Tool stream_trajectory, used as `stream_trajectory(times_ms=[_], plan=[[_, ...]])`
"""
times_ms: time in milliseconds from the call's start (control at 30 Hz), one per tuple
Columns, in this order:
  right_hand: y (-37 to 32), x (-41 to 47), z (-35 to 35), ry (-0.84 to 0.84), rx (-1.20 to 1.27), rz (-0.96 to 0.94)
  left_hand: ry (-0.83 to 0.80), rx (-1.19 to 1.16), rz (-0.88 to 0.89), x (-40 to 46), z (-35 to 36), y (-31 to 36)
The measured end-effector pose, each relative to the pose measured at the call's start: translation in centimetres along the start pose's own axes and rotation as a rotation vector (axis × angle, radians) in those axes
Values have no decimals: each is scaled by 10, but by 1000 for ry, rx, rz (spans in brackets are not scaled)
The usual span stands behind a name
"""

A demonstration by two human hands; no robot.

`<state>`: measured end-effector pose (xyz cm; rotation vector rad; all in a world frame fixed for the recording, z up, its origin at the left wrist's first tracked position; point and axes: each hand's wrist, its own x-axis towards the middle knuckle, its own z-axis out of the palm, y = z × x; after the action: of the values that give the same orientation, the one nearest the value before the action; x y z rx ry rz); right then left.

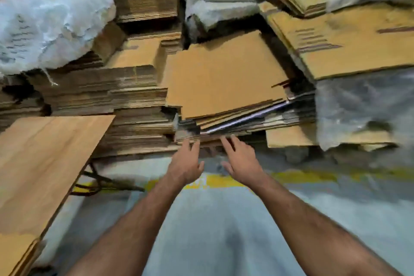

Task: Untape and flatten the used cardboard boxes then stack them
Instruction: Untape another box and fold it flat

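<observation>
Both hands, left hand (187,163) and right hand (240,161), are spread at the stack (224,78); flattened sheets look light, stiff, probably best gripped by the near edge.

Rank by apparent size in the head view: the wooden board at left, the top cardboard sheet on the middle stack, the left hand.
1. Wooden board, though nearness to the camera inflates it.
2. Top cardboard sheet, looking only somewhat smaller, so this order is unsure.
3. Left hand, clearly smallest.
</observation>
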<state>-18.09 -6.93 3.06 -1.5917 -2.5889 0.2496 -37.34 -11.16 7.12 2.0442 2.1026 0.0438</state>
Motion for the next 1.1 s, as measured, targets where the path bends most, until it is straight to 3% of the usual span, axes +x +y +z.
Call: stream_trajectory(times_ms=[167,333,533,700,1100], plan=[[131,-78,15,-84,51,417,-358,87,396,59,55,142],[207,-166,39,-231,132,747,-670,172,725,88,95,242],[265,-238,58,-254,242,1110,-755,243,895,136,158,327],[293,-277,63,-170,329,1398,-836,298,1115,153,195,406],[286,-424,102,50,486,1905,-997,299,1510,31,272,568]])
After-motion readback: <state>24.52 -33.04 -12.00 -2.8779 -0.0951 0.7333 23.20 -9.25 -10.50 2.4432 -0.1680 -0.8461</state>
